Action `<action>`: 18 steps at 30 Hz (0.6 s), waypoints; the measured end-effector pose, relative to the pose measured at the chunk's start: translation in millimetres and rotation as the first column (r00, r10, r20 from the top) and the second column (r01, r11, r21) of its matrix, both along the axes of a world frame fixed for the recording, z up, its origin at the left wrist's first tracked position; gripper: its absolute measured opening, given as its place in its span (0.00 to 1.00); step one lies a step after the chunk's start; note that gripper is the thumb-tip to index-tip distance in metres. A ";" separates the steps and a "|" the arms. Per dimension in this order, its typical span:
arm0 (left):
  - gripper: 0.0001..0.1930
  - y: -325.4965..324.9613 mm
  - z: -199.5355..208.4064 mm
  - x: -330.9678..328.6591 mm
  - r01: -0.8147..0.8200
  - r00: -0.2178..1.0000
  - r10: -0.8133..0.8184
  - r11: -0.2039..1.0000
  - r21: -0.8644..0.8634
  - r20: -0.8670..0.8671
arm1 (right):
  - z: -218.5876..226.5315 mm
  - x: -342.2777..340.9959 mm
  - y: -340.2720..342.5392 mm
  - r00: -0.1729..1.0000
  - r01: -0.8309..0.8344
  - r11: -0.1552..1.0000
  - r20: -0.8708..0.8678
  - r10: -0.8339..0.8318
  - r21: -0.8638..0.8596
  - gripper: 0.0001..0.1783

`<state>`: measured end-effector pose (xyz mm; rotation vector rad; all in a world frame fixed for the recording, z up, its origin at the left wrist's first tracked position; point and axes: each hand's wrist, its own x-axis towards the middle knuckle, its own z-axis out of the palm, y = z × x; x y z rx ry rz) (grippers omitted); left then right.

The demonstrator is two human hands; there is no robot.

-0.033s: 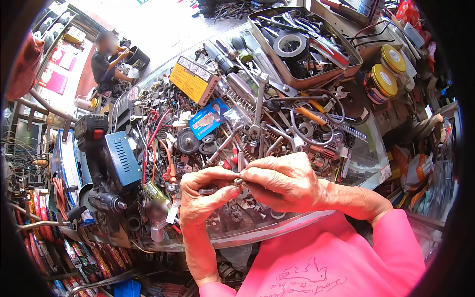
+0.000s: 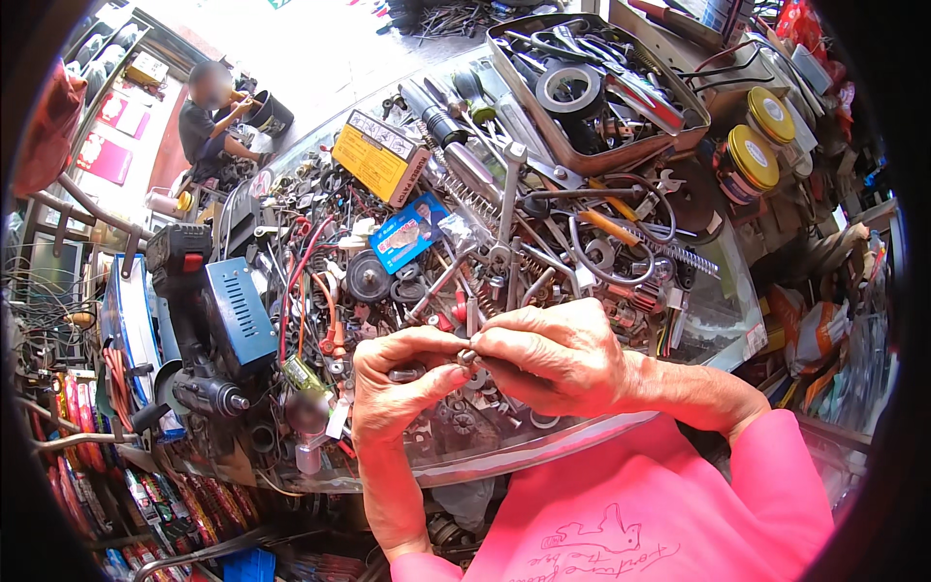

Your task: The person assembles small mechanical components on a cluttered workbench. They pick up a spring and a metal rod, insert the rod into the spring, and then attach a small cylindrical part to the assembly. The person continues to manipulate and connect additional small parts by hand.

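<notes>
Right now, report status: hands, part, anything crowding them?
Left hand and right hand pinched together at small metal part. Loose hardware below. Blue packet lying beyond.

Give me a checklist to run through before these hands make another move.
1. Left hand on the small metal part: ok, thumb and fingers pinch it.
2. Right hand at the same part: ok, fingertips gathered against it.
3. Part's full shape visible: not ok, fingers cover much of it.
4. Part firmly gripped: cannot tell.
5. Glass counter uncluttered: not ok, loose hardware crowds it.
6. Cordless drill apart from both hands: ok, off to the left.
</notes>
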<state>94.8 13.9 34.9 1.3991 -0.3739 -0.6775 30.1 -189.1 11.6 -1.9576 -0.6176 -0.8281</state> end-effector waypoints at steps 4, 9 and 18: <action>0.14 0.2 -2.4 -0.8 -0.021 1.000 0.020 0.999 -0.037 -0.017 | -0.1 -0.2 0.2 1.000 0.024 1.000 -0.005 -0.024 -0.007 0.20; 0.15 2.2 -9.6 -0.6 -0.062 0.998 0.060 0.993 -0.104 -0.026 | -1.3 0.5 -0.7 0.999 0.045 0.999 -0.022 -0.045 -0.018 0.19; 0.15 5.9 -7.9 0.8 -0.067 0.996 0.069 0.997 -0.033 0.053 | 3.6 1.6 -1.1 0.998 0.019 0.997 -0.065 -0.024 -0.081 0.19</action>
